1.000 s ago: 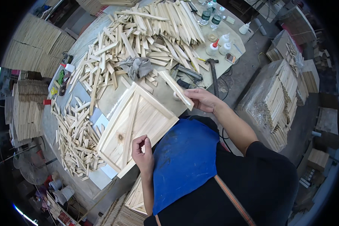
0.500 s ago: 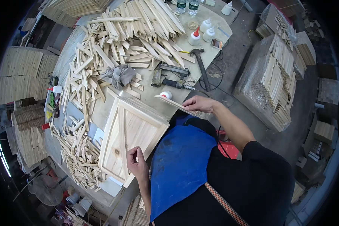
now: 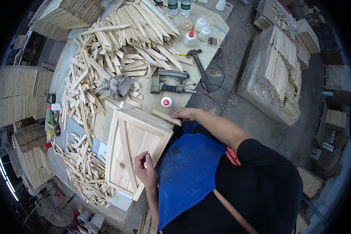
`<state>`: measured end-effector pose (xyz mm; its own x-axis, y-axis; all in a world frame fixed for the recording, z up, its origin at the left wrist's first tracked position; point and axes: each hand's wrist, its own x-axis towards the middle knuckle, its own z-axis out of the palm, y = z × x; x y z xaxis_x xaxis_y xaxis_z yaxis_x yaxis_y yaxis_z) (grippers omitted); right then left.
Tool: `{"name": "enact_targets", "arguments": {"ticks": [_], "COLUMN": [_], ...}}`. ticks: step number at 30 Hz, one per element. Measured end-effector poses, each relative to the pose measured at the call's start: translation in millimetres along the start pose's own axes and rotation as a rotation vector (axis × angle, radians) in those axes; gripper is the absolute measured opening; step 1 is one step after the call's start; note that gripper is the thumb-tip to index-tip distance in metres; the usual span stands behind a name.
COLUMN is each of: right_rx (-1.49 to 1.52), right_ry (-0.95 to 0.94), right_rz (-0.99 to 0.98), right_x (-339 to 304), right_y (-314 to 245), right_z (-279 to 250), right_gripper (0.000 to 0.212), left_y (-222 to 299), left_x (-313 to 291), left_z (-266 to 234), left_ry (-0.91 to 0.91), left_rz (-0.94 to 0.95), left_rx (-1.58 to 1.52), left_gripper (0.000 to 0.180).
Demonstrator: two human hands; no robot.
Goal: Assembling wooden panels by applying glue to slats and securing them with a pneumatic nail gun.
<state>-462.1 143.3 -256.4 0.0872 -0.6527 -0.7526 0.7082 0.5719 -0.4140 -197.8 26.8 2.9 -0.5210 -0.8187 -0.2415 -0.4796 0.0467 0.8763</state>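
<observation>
In front of me on the table lies a stack of framed wooden panels (image 3: 138,141), the top one crossed by a diagonal strip. My right hand (image 3: 184,114) pinches the end of a short wooden strip (image 3: 165,116) at the stack's right far corner. Above the panel's near edge, my left hand (image 3: 146,170) is closed with fingers curled. Whatever it may hold is hidden. Just beyond the strip stands a white squeeze bottle (image 3: 166,102) with a red tip. A nail gun (image 3: 168,82) lies farther back, its hose trailing right.
Loose wooden strips (image 3: 90,74) heap over the table's left and far side, with a grey rag (image 3: 118,86) among them. A hammer (image 3: 201,69) and several white bottles (image 3: 201,24) are at the far right. Wrapped wood stacks (image 3: 267,74) stand on the floor to the right.
My right hand has brought the wooden strip left and nearer, down to the panel stack's corner. My left hand stays closed over the panel. The whole view has shifted slightly.
</observation>
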Motion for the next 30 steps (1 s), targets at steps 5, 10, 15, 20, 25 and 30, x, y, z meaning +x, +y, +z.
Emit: {"name": "enact_targets", "arguments": {"ticks": [5, 10, 15, 20, 25, 30], "right_rx": [-0.661, -0.869, -0.842, -1.132, -1.357, -1.279], "right_ry": [0.497, 0.873, 1.216, 1.051, 1.085, 1.038], "right_rz": [-0.16, -0.492, -0.678, -0.757, -0.574, -0.548], "right_x": [18, -58, -40, -13, 29, 38], "right_y": [-1, -42, -152, -203, -213, -226], "right_z": [11, 8, -44, -15, -14, -24], "right_gripper": [0.024, 0.025, 0.032, 0.037, 0.045, 0.05], "left_y": [-7, -5, -6, -5, 0, 14], "left_x": [-2, -9, -13, -16, -24, -30], "left_z": [-3, -6, 1, 4, 18, 30], "left_ry": [0.011, 0.089, 0.122, 0.166, 0.203, 0.263], "left_rz": [-0.007, -0.046, -0.08, -0.118, -0.131, -0.206], "left_rx": [0.01, -0.031, -0.071, -0.079, -0.081, -0.111], "left_gripper": [0.017, 0.018, 0.018, 0.017, 0.014, 0.013]}}
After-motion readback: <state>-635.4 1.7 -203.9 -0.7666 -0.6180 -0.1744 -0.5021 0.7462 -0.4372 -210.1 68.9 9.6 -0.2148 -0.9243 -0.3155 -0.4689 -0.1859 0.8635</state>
